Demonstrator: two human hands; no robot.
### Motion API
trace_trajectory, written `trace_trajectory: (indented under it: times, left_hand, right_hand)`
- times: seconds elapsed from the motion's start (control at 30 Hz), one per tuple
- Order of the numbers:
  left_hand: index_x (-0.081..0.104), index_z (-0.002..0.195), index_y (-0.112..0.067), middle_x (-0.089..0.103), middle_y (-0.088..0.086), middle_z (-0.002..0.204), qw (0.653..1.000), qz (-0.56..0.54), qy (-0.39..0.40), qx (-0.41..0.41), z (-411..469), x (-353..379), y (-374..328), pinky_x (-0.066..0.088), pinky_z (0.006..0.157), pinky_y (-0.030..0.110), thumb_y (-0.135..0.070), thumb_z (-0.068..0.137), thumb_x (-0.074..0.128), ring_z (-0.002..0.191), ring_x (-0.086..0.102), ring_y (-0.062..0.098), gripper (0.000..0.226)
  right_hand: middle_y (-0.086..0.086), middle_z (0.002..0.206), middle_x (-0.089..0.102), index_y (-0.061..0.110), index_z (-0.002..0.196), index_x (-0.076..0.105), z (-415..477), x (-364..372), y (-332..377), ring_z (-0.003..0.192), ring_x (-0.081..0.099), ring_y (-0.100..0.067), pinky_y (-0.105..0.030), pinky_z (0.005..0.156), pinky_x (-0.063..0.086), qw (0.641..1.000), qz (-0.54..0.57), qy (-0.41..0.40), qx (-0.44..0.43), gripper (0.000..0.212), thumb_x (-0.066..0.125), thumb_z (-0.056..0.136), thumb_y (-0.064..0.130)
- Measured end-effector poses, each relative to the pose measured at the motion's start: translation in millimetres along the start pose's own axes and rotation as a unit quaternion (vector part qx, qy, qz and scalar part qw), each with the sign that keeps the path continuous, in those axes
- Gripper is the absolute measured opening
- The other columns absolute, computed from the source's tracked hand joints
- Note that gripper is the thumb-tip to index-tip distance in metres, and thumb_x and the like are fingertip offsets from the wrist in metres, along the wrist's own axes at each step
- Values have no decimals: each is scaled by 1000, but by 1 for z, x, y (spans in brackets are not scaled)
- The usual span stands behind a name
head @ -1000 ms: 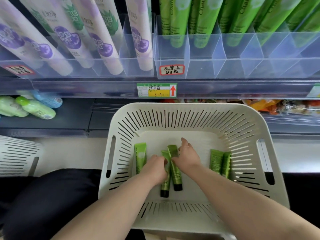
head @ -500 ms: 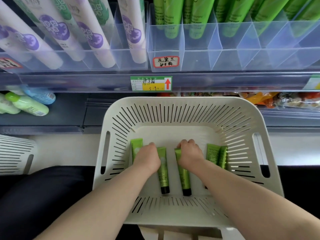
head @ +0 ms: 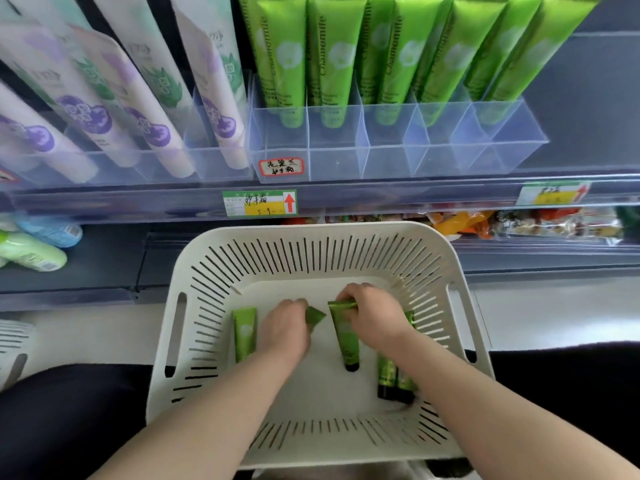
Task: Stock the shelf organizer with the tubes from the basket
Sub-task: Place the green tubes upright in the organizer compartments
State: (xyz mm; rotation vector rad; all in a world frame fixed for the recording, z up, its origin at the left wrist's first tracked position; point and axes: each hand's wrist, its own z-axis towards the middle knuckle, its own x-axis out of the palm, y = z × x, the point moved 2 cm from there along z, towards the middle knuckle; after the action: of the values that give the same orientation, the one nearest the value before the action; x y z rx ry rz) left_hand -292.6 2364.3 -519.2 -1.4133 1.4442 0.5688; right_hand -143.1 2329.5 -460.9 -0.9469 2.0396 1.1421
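A white slotted basket sits in front of me with several small green tubes on its floor. My left hand is closed on one green tube, of which only the flat end shows. My right hand grips another green tube by its flat end, black cap pointing toward me. A loose tube lies to the left, and two more lie under my right forearm. Above, a clear shelf organizer holds tall green tubes in the back of its compartments.
White and purple tubes fill a clear organizer to the left. A price label is on the shelf rail. Bottles lie on the lower shelf at left, snack packets at right. Another white basket's edge shows far left.
Both hands separated the two middle tubes and closed on them. The left tube's end is now lifted and mostly hidden in my hand. My view moved nearer the shelf.
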Motion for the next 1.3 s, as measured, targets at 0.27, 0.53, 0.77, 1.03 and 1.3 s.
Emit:
trace_trajectory:
  times: [0.27, 0.53, 0.77, 1.03, 1.3]
  left_hand:
    - [65, 99, -28, 65, -10, 88, 974, -130, -158, 99, -24, -107, -42, 48, 69, 30, -27, 86, 68, 81, 60, 16, 13]
    - [62, 104, -25, 58, -13, 77, 914, -234, -256, 212, -51, -218, -129, 39, 57, 25, -27, 93, 61, 71, 55, 8, 11]
    - [59, 116, -20, 53, -7, 68, 854, -272, -349, 272, -57, -280, -197, 51, 60, 37, -23, 97, 55, 64, 57, 18, 19]
    - [58, 116, -20, 52, -7, 68, 884, -217, -333, 245, -15, -282, -240, 36, 52, 27, -22, 101, 47, 58, 47, 8, 19]
    - [64, 112, -19, 60, -4, 79, 914, -187, -281, 224, 13, -259, -254, 36, 51, 24, -19, 102, 46, 58, 48, 8, 21]
  right_hand:
    - [4, 113, 56, 26, 114, 60, -35, -80, 19, 105, 54, -20, -34, 78, 50, 983, 38, -175, -43, 33, 52, 87, 8]
    - [-2, 116, 55, 21, 116, 57, -88, -206, 33, 107, 51, -24, -37, 77, 46, 904, 57, -414, -92, 28, 46, 93, 10]
    - [-6, 113, 56, 17, 111, 59, -95, -280, 26, 105, 52, -30, -40, 76, 41, 815, 28, -565, -122, 26, 49, 89, 5]
    - [-6, 119, 54, 19, 121, 54, -49, -293, -6, 108, 53, -31, -37, 78, 34, 883, -35, -464, -60, 30, 48, 93, 10]
    - [-7, 121, 53, 19, 127, 50, -30, -295, -18, 111, 51, -31, -38, 77, 37, 898, -30, -435, -58, 37, 47, 92, 9]
